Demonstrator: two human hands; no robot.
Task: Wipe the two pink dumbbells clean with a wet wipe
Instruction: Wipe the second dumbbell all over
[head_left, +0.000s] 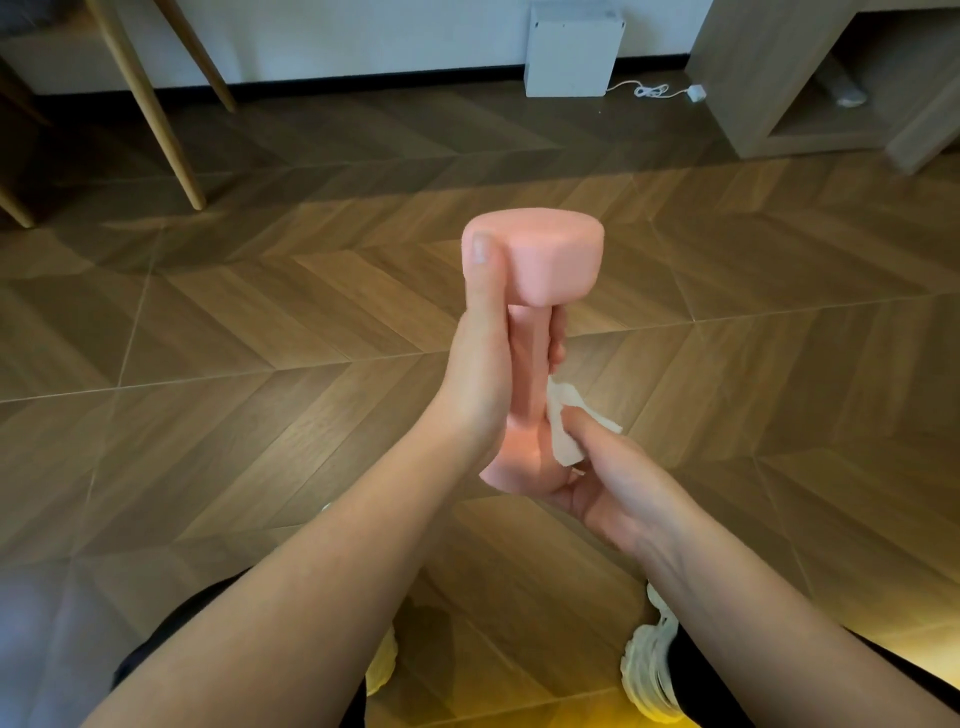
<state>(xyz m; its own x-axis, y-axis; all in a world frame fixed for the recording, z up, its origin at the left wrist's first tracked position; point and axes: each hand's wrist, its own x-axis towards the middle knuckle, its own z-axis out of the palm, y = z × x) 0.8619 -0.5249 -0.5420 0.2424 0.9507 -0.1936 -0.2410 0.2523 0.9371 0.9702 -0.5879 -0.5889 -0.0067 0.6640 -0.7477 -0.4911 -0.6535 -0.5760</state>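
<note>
1 dumbbell (543, 260) | 1 wipe (563, 434) | left fingers (483, 283) grip dumbbell | right fingers (597, 439) pinch wipe

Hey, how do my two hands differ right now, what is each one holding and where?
The left hand grips the pink dumbbell by its handle, thumb up against the top head; the right hand pinches a white wet wipe. The left hand sits higher, the right hand lower, by the bottom head. Both touch the same roughly upright dumbbell.

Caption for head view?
Left hand grips a pink dumbbell by the handle; right hand holds a wet wipe against it.
</note>
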